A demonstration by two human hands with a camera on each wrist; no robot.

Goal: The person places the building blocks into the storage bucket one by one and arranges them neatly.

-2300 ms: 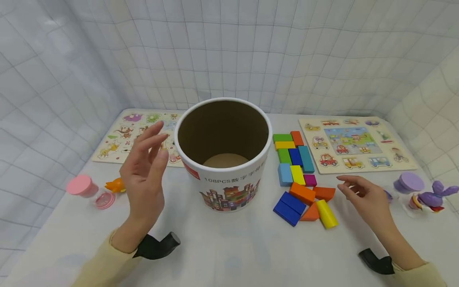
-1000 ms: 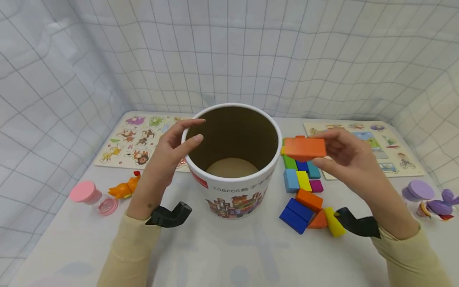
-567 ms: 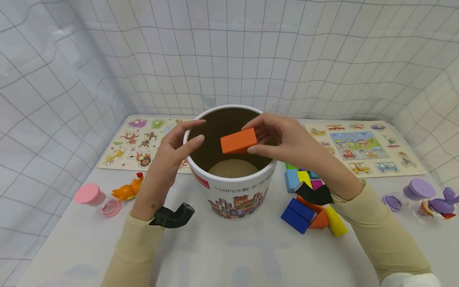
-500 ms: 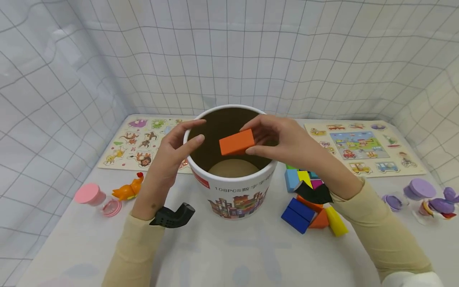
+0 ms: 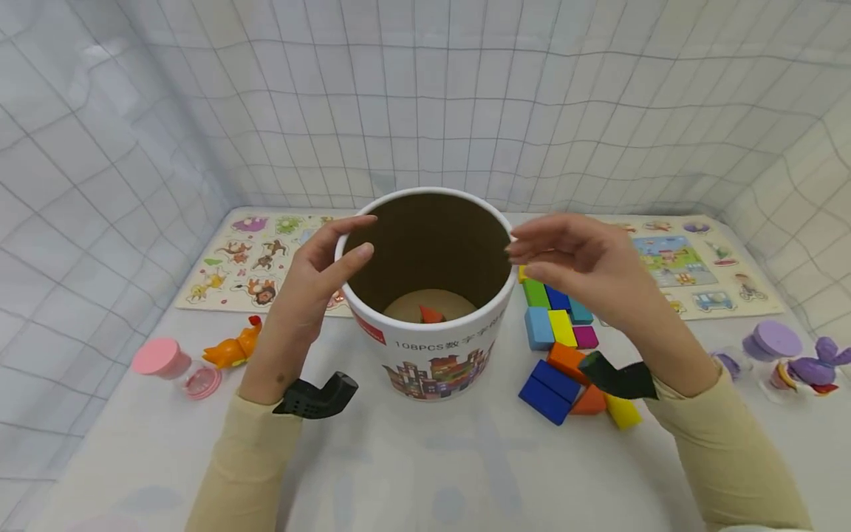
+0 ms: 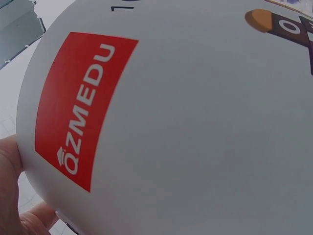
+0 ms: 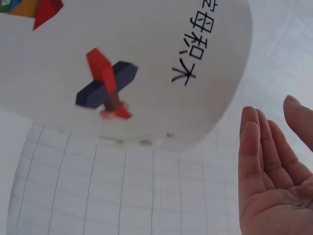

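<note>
A tall white bucket [image 5: 439,362] with printed buildings stands mid-table; its red label [image 6: 88,107] fills much of the left wrist view. My left hand [image 5: 309,284] grips the bucket's left rim, thumb and forefinger reaching over the edge. On the bucket's floor lies an orange block [image 5: 431,315], partly hidden by the near rim. My right hand [image 5: 592,262] hovers just outside the right rim, holding nothing, fingers extended and thumb apart, as the right wrist view also shows. Below it lie coloured blocks, among them two dark blue blocks [image 5: 549,391] and a light blue block [image 5: 539,327].
Wooden puzzle boards lie behind, an animal board [image 5: 239,258] at left and a vehicle board [image 5: 725,281] at right. A pink-capped timer [image 5: 162,358] and an orange figure [image 5: 233,349] sit left. A purple-capped timer [image 5: 773,341] and purple figure [image 5: 811,366] sit right. White gridded curtains enclose the table.
My right hand took an orange block from the pile, carried it left over the bucket and let it go inside, then moved back right past the rim. My left hand came onto the left rim.
</note>
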